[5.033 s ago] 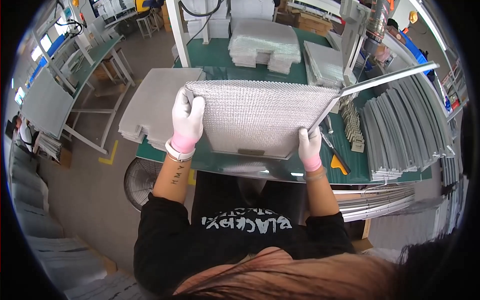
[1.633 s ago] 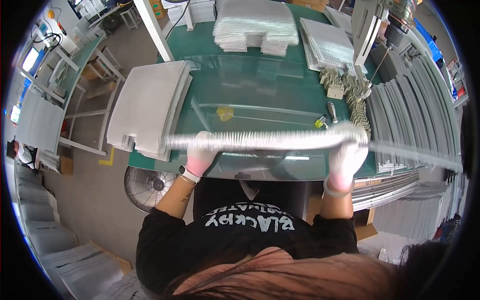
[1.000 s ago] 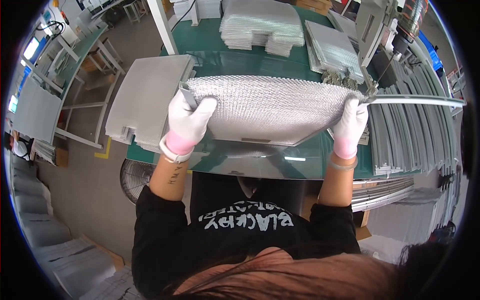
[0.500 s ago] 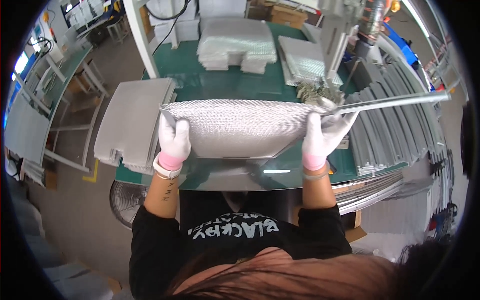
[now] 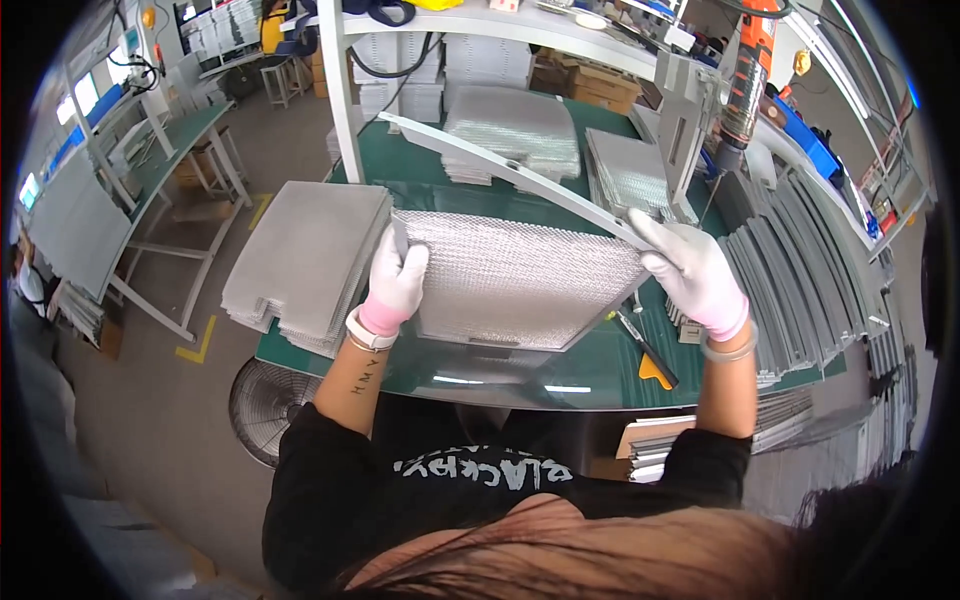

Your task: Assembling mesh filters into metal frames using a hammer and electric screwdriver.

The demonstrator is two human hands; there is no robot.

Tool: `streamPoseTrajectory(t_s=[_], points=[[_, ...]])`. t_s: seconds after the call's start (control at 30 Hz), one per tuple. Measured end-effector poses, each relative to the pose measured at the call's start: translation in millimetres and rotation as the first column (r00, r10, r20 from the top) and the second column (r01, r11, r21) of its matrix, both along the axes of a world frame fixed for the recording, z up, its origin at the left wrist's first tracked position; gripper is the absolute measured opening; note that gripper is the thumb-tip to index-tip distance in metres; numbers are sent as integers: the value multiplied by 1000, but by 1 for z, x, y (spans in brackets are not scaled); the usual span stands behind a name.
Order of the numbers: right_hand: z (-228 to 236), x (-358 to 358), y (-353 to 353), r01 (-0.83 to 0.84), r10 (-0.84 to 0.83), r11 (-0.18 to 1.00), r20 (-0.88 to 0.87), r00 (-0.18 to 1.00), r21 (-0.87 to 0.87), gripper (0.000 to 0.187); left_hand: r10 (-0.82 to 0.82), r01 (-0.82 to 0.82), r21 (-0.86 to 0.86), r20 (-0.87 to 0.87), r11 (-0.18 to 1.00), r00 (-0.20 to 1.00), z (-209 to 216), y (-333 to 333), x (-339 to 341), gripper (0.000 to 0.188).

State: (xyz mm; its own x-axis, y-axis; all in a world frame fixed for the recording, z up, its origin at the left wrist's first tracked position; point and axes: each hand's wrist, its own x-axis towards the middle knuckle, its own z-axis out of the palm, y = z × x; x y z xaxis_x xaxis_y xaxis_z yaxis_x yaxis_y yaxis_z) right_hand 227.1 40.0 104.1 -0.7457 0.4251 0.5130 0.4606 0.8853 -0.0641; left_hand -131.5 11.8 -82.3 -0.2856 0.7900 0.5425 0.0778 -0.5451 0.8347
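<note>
A silvery mesh filter panel [image 5: 520,275] is held tilted in front of me, with grey edging along its sides and lower edge. My left hand [image 5: 398,278], in a white glove with a pink cuff, is closed on the panel's left edge, thumb on the near face. My right hand [image 5: 695,272], gloved the same way, pinches the near end of a long grey metal strip [image 5: 530,180] at the panel's upper right corner. From there the strip slants up and leftward, its far end standing off the panel's top edge. Whether the right fingers also grip the panel is hidden.
Grey sheets [image 5: 310,250] are stacked at left, mesh panels [image 5: 515,125] at the back. Grey strips [image 5: 800,270] lie in rows at right. An orange power screwdriver [image 5: 748,90] hangs above the back right. A yellow-and-black-handled tool [image 5: 652,362] lies near the right hand.
The metal strip has swung from pointing right to slanting up and left across the panel's top. My right hand has turned and shifted right; the view has shifted too.
</note>
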Motion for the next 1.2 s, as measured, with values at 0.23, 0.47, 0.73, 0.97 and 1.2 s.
streamPoseTrajectory(t_s=[0.23,0.47,0.73,0.97,1.2], points=[[16,-18,10,-199,208,977,125,970,-82,58,-108,104,-36,-133,994,985,28,-15,-10,28],[25,-51,6,-300,326,943,233,916,-143,27,-198,177,-113,-222,978,955,80,-34,-11,21],[7,-98,5,-394,401,914,67,914,-96,40,-41,72,173,-176,982,984,68,-26,5,13],[11,-98,10,-370,408,900,149,901,-231,58,108,-144,267,144,953,984,55,-18,19,44],[7,-97,11,-387,415,890,77,907,-239,57,237,-268,437,125,859,963,53,-4,19,61]])
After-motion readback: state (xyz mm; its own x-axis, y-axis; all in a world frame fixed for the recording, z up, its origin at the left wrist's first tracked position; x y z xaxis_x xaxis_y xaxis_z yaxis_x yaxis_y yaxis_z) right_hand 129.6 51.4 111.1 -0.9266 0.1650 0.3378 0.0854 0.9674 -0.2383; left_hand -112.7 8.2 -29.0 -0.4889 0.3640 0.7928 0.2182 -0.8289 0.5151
